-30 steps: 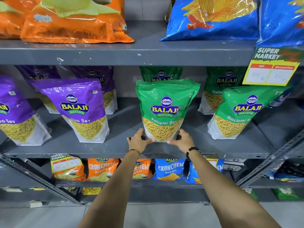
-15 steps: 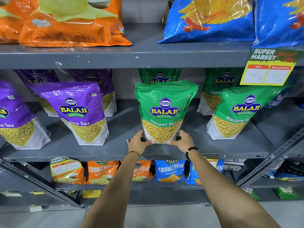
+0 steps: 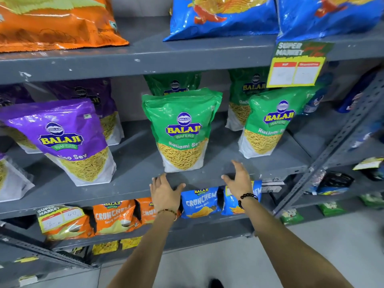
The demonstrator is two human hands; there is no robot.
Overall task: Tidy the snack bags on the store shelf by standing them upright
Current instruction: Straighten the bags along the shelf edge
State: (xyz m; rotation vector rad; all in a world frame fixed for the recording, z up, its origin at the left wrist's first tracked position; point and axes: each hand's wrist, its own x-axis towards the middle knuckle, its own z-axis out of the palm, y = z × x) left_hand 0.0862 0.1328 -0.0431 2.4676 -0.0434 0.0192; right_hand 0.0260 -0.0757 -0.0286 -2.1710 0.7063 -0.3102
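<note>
A glossy green plastic snack bag (image 3: 181, 129) printed "Balaji Wafers Ratlami Sev", with a clear lower window showing yellow strands, stands upright near the front edge of the grey metal shelf (image 3: 133, 183), around the middle of its width. Both hands hover just before that edge with fingers spread, holding nothing: the left hand (image 3: 165, 193) below the bag's base, the right hand (image 3: 239, 180) off to its right.

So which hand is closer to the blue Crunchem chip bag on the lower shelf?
Left. The left hand sits just beside the blue Crunchem chip bag, its thumb reaching over the bag's top left corner. The right hand is open, further right, in front of another blue bag.
</note>
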